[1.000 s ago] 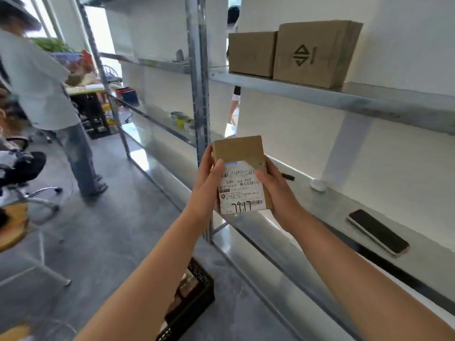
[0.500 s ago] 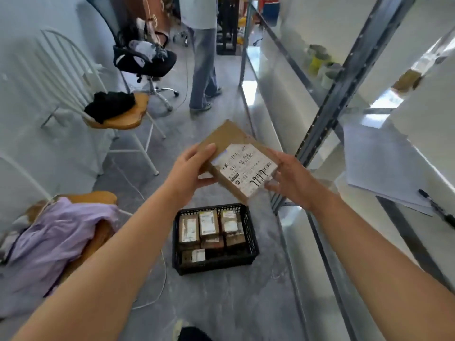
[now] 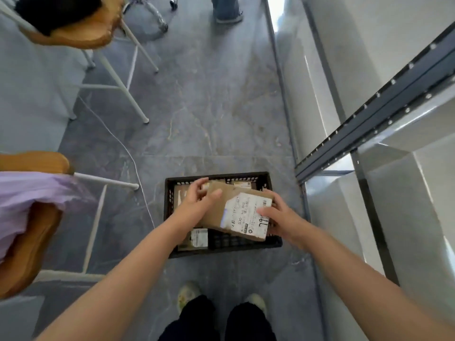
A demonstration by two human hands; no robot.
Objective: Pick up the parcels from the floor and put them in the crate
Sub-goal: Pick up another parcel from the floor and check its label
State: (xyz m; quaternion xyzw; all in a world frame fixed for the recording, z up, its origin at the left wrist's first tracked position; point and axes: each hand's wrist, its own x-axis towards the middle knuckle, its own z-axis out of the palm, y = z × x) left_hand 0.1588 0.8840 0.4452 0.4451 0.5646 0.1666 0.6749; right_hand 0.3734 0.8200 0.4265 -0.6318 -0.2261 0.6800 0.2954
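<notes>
A brown cardboard parcel [image 3: 237,214] with a white shipping label sits tilted between both my hands, directly above the black plastic crate [image 3: 170,217] on the grey floor. My left hand [image 3: 195,205] grips its left end, thumb on top. At the parcel's right edge my right hand [image 3: 278,219] holds on, fingers over the label. Inside the crate lie several other parcels, mostly hidden; one labelled parcel [image 3: 199,238] shows at the front left.
A metal shelving rack [image 3: 376,112] runs along the right. Two white-legged wooden chairs stand at left, the near chair [image 3: 32,232] draped with purple cloth. A white cable [image 3: 128,153] crosses the floor. Another person's feet [image 3: 227,13] are far ahead; my own shoes [image 3: 189,295] are below.
My view swung down from the shelves to the floor. Both hands carried the parcel down from chest height to just over the crate.
</notes>
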